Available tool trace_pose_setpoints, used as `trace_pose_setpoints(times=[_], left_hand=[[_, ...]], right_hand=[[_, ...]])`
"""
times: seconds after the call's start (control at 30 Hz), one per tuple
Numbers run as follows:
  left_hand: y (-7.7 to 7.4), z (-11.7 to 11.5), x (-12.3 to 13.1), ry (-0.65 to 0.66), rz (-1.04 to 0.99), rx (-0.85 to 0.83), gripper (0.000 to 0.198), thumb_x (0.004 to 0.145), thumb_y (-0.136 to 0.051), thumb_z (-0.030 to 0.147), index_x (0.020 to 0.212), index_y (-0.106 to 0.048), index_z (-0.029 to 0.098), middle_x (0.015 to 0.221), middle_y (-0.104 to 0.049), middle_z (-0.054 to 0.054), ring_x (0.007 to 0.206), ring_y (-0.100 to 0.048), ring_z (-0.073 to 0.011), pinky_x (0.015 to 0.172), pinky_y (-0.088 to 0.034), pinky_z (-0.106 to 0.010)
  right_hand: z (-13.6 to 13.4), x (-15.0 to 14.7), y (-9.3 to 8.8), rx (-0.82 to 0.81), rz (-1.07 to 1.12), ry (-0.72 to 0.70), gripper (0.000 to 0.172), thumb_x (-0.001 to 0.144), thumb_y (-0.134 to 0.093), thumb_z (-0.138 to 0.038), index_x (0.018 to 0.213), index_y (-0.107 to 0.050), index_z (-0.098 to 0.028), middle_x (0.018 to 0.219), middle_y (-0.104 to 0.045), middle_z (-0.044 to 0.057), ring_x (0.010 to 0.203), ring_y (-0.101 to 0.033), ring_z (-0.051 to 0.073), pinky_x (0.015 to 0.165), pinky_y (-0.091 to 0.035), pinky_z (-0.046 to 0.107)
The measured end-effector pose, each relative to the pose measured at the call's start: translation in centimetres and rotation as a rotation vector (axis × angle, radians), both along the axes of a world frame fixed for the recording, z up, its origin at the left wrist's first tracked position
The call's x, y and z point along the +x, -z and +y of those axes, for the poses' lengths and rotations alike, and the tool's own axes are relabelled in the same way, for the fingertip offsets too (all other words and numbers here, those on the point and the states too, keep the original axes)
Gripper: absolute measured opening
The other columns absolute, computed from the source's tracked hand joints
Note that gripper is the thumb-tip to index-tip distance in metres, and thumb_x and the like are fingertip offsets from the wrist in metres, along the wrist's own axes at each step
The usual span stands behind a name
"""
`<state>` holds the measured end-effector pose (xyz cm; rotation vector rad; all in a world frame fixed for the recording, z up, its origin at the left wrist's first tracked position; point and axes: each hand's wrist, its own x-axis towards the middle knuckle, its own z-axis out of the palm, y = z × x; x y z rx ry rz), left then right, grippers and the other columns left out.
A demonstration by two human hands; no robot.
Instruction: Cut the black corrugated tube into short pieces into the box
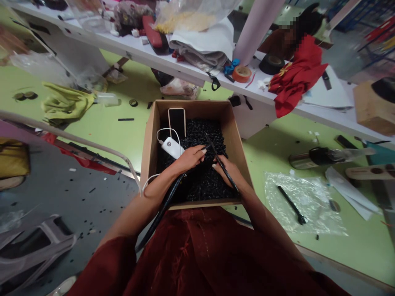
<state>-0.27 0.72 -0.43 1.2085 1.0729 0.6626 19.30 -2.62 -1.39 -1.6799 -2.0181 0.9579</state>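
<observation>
A cardboard box (239, 164) holds a heap of small black pieces (200, 187). Above the heap, my left hand (193, 158) is closed on the end of a long black tube (168, 201), which trails down past my left forearm. My right hand (226, 170) grips a thin dark tool, seemingly scissors (219, 162), whose tip points toward the tube end by my left fingers. At the left inside the box lie a phone (177, 120) and a white device (173, 148) with a white cable.
Green tabletop (117, 139) surrounds the box. At right are a clear plastic bag (277, 209) with a black strip (290, 201) and a metal bottle (299, 160). A cluttered white shelf (197, 74) runs across behind. Part of another person (280, 37) shows beyond it.
</observation>
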Motion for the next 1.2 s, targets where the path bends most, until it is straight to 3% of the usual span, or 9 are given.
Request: trace_pose_setpoints(times=[0.37, 0.8, 1.03, 1.2], left_hand=[[-0.1, 0.1, 0.5, -0.068, -0.078, -0.201, 0.019, 0.091, -0.043, 0.021, 0.073, -0.044, 0.017, 0.061, -0.044, 0.005, 0.037, -0.031, -0.0018, 0.033, -0.019, -0.015], [1.0, 0.4, 0.6, -0.082, 0.016, -0.246, 0.019, 0.091, -0.043, 0.019, 0.072, -0.043, 0.016, 0.058, -0.043, 0.005, 0.035, -0.032, -0.0024, 0.031, -0.021, -0.016], [1.2, 0.3, 0.9, -0.088, 0.023, -0.256, 0.019, 0.089, -0.045, 0.018, 0.071, -0.046, 0.016, 0.056, -0.044, 0.005, 0.035, -0.033, -0.0025, 0.032, -0.021, -0.016], [0.8, 0.6, 0.5, -0.149, -0.104, -0.314, 0.008, 0.084, -0.046, 0.011, 0.087, -0.052, 0.014, 0.057, -0.051, 0.003, 0.037, -0.036, -0.0046, 0.033, -0.023, -0.017]], right_hand=[[0.2, 0.1, 0.9, 0.002, -0.131, -0.022, 0.017, 0.084, -0.051, -0.027, 0.099, -0.056, -0.024, 0.087, -0.069, 0.005, 0.081, -0.066, 0.022, 0.073, -0.046, 0.03], [0.3, 0.0, 1.3, -0.008, -0.349, -0.067, 0.016, 0.085, -0.05, -0.027, 0.098, -0.058, -0.023, 0.088, -0.071, 0.007, 0.08, -0.067, 0.024, 0.068, -0.044, 0.027], [0.5, 0.3, 1.4, 0.033, -0.328, 0.011, 0.017, 0.086, -0.048, -0.028, 0.097, -0.06, -0.023, 0.082, -0.071, 0.005, 0.077, -0.067, 0.022, 0.069, -0.045, 0.027], [0.6, 0.6, 1.2, 0.049, -0.168, 0.098, 0.021, 0.086, -0.048, -0.033, 0.101, -0.058, -0.023, 0.086, -0.07, 0.006, 0.078, -0.066, 0.022, 0.072, -0.047, 0.031]])
